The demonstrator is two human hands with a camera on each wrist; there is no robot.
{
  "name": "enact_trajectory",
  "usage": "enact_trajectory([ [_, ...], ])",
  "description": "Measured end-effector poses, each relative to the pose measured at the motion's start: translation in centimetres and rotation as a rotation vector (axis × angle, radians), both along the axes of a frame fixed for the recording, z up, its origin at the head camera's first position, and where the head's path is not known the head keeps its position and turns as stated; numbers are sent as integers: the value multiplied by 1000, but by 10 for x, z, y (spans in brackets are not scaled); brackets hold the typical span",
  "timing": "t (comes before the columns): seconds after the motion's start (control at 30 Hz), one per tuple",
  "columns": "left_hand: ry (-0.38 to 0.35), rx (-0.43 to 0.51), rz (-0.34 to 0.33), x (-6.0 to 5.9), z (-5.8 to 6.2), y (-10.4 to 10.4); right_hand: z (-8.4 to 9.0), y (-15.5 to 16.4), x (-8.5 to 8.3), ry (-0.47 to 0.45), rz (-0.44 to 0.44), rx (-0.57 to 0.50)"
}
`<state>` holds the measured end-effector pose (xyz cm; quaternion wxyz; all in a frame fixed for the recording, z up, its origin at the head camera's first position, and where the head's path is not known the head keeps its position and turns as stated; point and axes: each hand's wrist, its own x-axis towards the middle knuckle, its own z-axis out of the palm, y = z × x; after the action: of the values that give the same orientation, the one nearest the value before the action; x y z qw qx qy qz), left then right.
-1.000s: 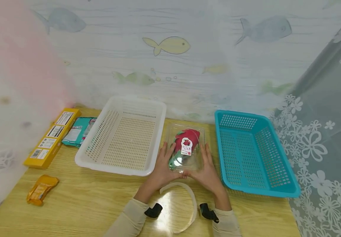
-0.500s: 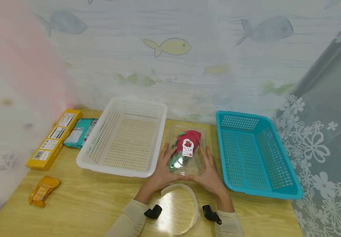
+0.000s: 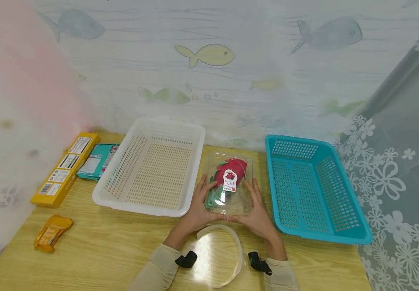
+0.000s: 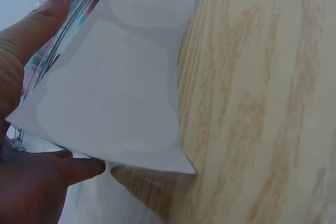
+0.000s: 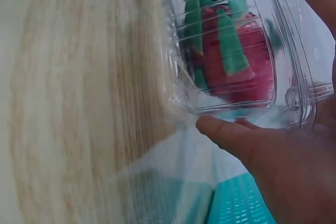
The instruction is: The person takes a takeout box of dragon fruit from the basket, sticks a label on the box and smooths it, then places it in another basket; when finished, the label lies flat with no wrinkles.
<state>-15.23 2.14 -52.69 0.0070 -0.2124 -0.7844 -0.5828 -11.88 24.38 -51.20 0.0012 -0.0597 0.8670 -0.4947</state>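
A clear plastic clamshell box (image 3: pixel 243 206) lies between my hands, a red dragon fruit (image 3: pixel 236 165) with green tips inside it. A white label (image 3: pixel 230 180) with a fruit picture and red-black print is stuck on its lid. My left hand (image 3: pixel 197 210) lies along the box's left side, fingers extended, the index fingertip over the lid. My right hand (image 3: pixel 258 214) lies along the right side with straight fingers. Both thumbs point inward at the near edge, tips slightly apart. A curled strip of pale label backing (image 4: pixel 113 80) stands just in front of the box.
To the left is a white perforated basket (image 3: pixel 189 190); a blue basket (image 3: pixel 272 190) stands to the right. Further left are a yellow box (image 3: pixel 65 169), a teal packet (image 3: pixel 93 161) and a small orange packet (image 3: pixel 52 233). A fish-patterned curtain (image 3: pixel 216 93) hangs behind the wooden table (image 3: pixel 114 250).
My thumbs have parted slightly at the box's near edge. The hands stay around the box, and the baskets and packets have not moved.
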Motion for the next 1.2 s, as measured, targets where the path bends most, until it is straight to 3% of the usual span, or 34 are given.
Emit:
enact_trajectory([
  [0.3, -6, -42, 8, 1, 3, 1, 1, 0, 1, 6, 1, 3],
  [0.6, -44, -64, -3, 6, 9, 1, 14, 0, 4, -18, 5, 57],
  [1.2, -50, -113, 43, 16, 26, 3, 35, 1, 9, 15, 1, 91],
])
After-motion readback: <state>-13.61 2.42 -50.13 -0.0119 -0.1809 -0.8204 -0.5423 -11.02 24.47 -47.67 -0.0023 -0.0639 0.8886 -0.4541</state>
